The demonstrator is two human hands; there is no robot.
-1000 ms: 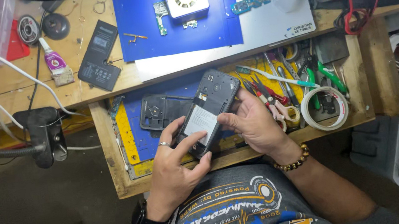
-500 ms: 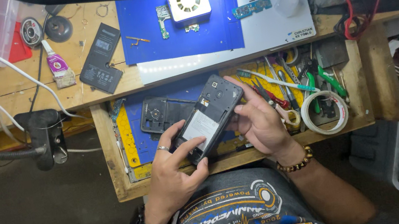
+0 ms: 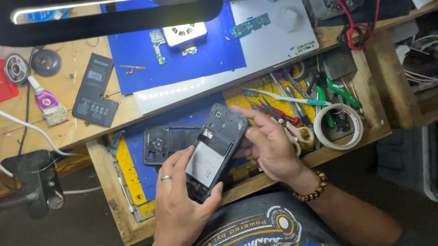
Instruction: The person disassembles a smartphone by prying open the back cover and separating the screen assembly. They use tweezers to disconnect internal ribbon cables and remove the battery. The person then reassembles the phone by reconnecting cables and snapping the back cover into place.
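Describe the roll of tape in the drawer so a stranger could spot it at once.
Start at the open wooden drawer under the workbench, in front of the person. Go to its right end, past the right hand and the heap of hand tools. There lies the roll of tape, flat: a pale ring with a wide open middle, the only round thing among long, thin tools.

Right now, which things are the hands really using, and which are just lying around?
In use:
- left hand and right hand, both holding the opened phone

Lying about:
- black phone frame in the drawer
- tape roll
- scissors
- loose battery on the bench
- glue tube
- blue mat
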